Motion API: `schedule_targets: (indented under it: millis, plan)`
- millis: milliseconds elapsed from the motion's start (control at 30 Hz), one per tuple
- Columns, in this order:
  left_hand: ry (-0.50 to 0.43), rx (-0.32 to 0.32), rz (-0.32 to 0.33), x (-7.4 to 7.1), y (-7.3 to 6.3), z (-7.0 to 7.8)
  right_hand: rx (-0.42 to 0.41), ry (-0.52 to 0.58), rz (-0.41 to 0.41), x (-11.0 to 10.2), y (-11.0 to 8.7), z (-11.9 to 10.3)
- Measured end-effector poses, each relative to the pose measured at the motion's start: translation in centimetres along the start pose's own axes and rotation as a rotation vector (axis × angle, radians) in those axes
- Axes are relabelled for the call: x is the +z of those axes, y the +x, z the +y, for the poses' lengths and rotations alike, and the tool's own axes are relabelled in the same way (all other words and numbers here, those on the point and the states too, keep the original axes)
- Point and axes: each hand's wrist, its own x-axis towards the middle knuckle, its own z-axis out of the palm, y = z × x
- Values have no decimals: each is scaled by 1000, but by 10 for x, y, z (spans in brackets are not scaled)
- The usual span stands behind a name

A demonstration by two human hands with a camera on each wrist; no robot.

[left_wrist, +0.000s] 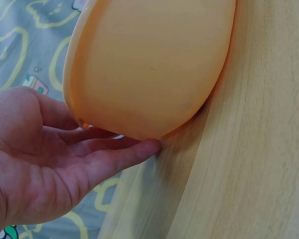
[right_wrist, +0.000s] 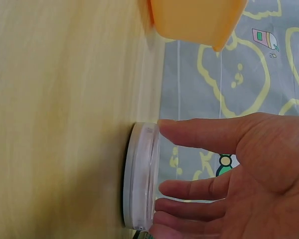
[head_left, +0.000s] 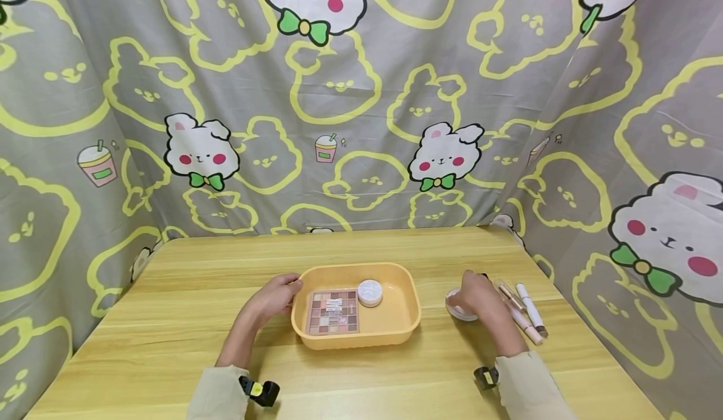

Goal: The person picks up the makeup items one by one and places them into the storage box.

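The left hand (head_left: 278,296) holds the left end of an orange tray (head_left: 361,343), thumb at the rim and fingers against the outer wall in the left wrist view. Inside the tray lie an eyeshadow palette (head_left: 333,312) and a round white compact (head_left: 369,292). To the right of the tray, the right hand (head_left: 477,294) is over a flat round case (right_wrist: 142,174) with a clear lid, lying on the table. In the right wrist view its thumb tip meets one edge of the lid, and the fairly straight fingers are at the other side.
Just beyond the right hand lie several slim makeup items: a white stick (head_left: 531,307) with a dark end, a pink tube (head_left: 526,326) and a gold and clear tube (head_left: 510,296). Patterned curtains (head_left: 350,175) surround the wooden table (head_left: 226,263) at its back and sides.
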Motion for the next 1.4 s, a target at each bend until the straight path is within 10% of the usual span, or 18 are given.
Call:
schedule_targets:
  millis: [1400]
  plan:
    - [1,12,-6,1,-1,2,-39,-4,-78,1,-6,-4]
